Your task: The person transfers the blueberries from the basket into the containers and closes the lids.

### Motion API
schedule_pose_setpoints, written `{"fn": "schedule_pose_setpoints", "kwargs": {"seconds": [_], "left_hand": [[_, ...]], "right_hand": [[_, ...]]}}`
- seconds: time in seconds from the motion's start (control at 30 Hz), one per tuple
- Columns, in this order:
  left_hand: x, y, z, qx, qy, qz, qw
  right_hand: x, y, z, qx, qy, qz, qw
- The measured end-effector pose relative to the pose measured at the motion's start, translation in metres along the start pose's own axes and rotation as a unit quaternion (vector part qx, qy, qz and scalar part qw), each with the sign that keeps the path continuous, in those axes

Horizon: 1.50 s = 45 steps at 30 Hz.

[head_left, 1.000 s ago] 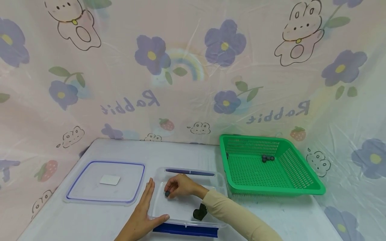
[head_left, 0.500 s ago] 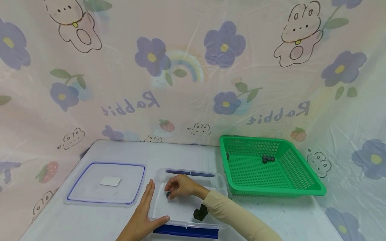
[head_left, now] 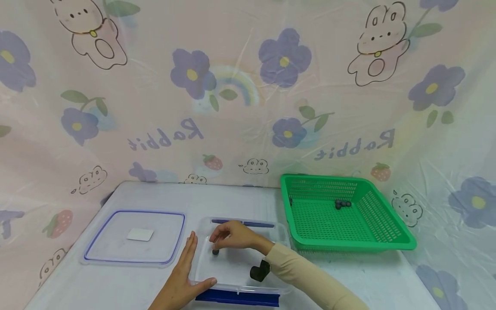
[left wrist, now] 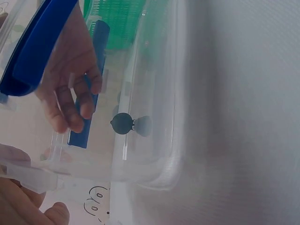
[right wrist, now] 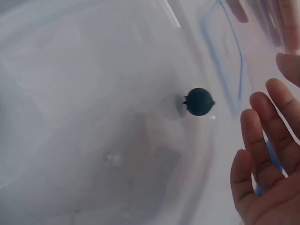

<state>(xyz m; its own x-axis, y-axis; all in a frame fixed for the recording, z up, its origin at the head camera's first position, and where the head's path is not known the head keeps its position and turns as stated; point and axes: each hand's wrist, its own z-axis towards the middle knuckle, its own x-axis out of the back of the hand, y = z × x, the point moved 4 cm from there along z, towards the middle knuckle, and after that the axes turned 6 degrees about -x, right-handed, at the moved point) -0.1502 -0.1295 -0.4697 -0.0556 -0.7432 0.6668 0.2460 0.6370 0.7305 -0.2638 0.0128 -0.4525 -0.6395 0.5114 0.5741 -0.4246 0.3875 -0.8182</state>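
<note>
Dark ball point(right wrist: 199, 102) upright, prong-side down

Free entry to the clear box point(head_left: 232, 271) lies at 6 o'clock, between left hand point(head_left: 183, 273) at 8 and sleeve point(head_left: 310, 273) at 4; green basket point(head_left: 356, 246) obstructs 2 o'clock.

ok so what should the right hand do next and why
Probably lift the right hand out of the clear box and reach for the dark balls in the green basket: both wrist views show one ball on the box floor with the fingers apart from it.
</note>
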Motion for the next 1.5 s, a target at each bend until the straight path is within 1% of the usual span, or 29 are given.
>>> {"fn": "schedule_pose_setpoints", "kwargs": {"seconds": [0.2, 0.33, 0.43, 0.57, 0.73, 0.87, 0.97, 1.07, 1.17, 1.33, 1.5], "left_hand": [[-0.001, -0.001, -0.001, 0.0, 0.006, 0.014, 0.9999], [-0.002, -0.002, -0.002, 0.013, 0.003, 0.014, 0.9998], [-0.001, -0.002, -0.002, 0.01, 0.004, 0.015, 0.9998], [-0.001, -0.001, -0.001, -0.004, 0.011, 0.016, 0.9998], [0.0, 0.001, 0.0, -0.014, 0.014, 0.008, 0.9998], [0.001, 0.002, 0.0, -0.018, 0.02, 0.01, 0.9996], [0.003, 0.002, 0.0, -0.012, 0.021, 0.018, 0.9995], [0.004, 0.002, 0.0, -0.007, 0.018, 0.028, 0.9994], [0.005, 0.004, 0.001, -0.009, 0.019, 0.043, 0.9989], [0.006, 0.005, 0.001, -0.001, 0.026, 0.061, 0.9978], [0.003, 0.003, 0.001, 0.02, 0.015, 0.061, 0.9978]], "right_hand": [[0.005, -0.009, -0.004, 0.017, 0.003, 0.001, 0.9998], [0.012, -0.019, -0.009, 0.037, 0.016, -0.013, 0.9991], [0.019, -0.027, -0.012, 0.054, 0.034, -0.042, 0.9971], [0.028, -0.037, -0.016, 0.067, 0.054, -0.083, 0.9928], [0.035, -0.044, -0.021, 0.08, 0.073, -0.122, 0.9866], [0.04, -0.047, -0.023, 0.09, 0.09, -0.178, 0.9757], [0.043, -0.05, -0.026, 0.092, 0.103, -0.219, 0.9659], [0.047, -0.055, -0.031, 0.091, 0.114, -0.246, 0.9583], [0.052, -0.06, -0.035, 0.09, 0.129, -0.276, 0.9483], [0.062, -0.062, -0.042, 0.089, 0.154, -0.317, 0.9316], [0.073, -0.063, -0.048, 0.087, 0.182, -0.328, 0.9227]]}}
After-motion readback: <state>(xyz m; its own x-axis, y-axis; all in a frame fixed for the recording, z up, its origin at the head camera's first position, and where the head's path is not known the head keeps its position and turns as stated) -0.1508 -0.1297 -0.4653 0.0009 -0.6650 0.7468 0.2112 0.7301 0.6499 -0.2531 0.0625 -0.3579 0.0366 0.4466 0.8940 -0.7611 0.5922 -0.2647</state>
